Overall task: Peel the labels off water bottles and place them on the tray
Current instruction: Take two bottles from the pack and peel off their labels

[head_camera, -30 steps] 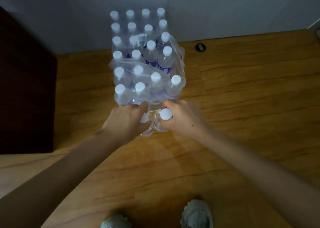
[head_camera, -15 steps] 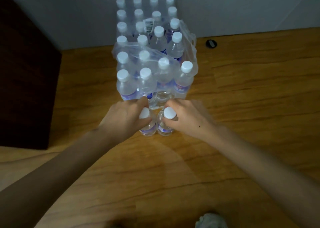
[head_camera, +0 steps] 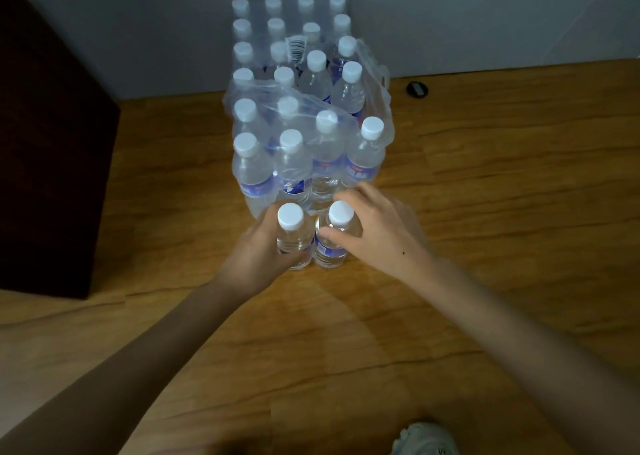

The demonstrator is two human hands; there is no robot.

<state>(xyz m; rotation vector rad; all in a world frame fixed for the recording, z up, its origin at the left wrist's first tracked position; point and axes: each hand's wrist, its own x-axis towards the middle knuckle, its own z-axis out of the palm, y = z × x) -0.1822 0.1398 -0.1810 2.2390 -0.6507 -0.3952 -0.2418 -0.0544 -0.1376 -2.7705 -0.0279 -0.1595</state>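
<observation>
Two clear water bottles with white caps stand upright on the wooden floor just in front of a torn shrink-wrapped pack of bottles (head_camera: 304, 132). My left hand (head_camera: 256, 257) is wrapped around the left bottle (head_camera: 292, 233). My right hand (head_camera: 377, 233) grips the right bottle (head_camera: 334, 243), which shows a blue label at its lower part. The two bottles touch side by side. No tray is in view.
A second wrapped pack of bottles (head_camera: 277, 28) stands behind the torn one against the grey wall. A dark wooden cabinet (head_camera: 48, 163) fills the left side. A small black round object (head_camera: 417, 89) lies on the floor by the wall. My shoe (head_camera: 426, 437) shows at the bottom.
Both hands have drawn the two bottles a little away from the pack, and the caps now stand out from my fingers. The camera has tilted up slightly.
</observation>
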